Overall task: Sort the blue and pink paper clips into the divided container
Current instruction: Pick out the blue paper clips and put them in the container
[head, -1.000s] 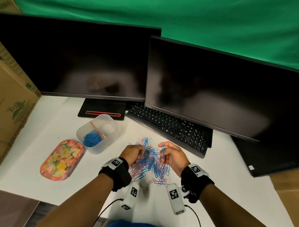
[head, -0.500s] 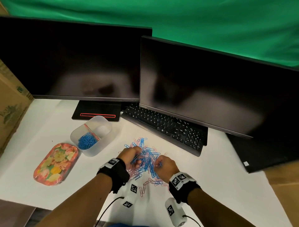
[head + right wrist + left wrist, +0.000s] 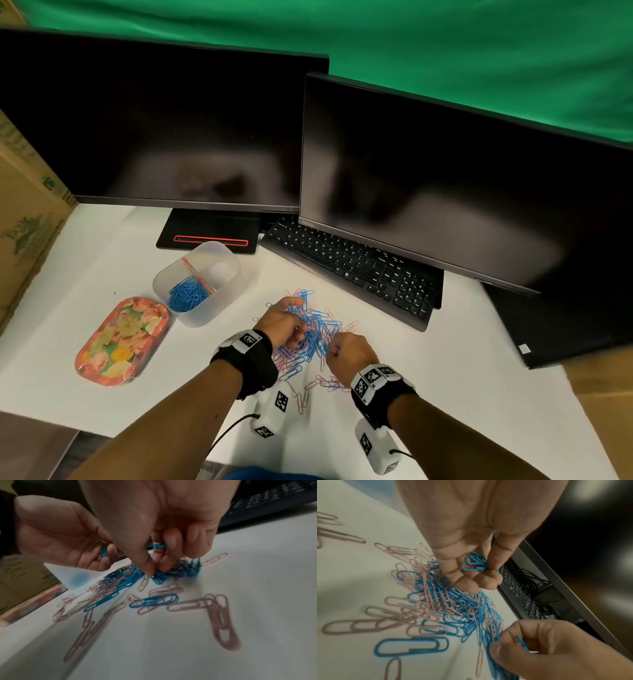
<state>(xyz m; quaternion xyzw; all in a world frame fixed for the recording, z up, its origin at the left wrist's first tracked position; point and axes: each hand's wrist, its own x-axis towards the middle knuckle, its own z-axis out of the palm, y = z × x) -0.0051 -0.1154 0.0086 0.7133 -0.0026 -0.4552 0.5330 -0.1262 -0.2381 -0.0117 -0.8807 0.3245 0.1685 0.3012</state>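
A mixed pile of blue and pink paper clips (image 3: 315, 337) lies on the white table in front of the keyboard. My left hand (image 3: 282, 323) is over the pile's left side; its thumb pins a small bunch of blue clips (image 3: 475, 563) against curled fingers. My right hand (image 3: 346, 353) is at the pile's right edge, a blue clip (image 3: 157, 546) tucked in its curled fingers while thumb and forefinger pinch into the pile (image 3: 150, 573). The clear divided container (image 3: 200, 282) stands to the left; blue clips (image 3: 186, 294) fill its near compartment, and the far one looks empty.
A floral oval tray (image 3: 121, 341) lies left of the container. A black keyboard (image 3: 356, 267) and two dark monitors (image 3: 428, 192) stand behind the pile. A cardboard box (image 3: 24, 219) borders the table's left. Stray pink clips (image 3: 303, 399) lie near my wrists.
My right hand came down from holding a blue clip upright to the pile's right edge. The left hand stayed on the pile with its bunch. The head view shifted slightly.
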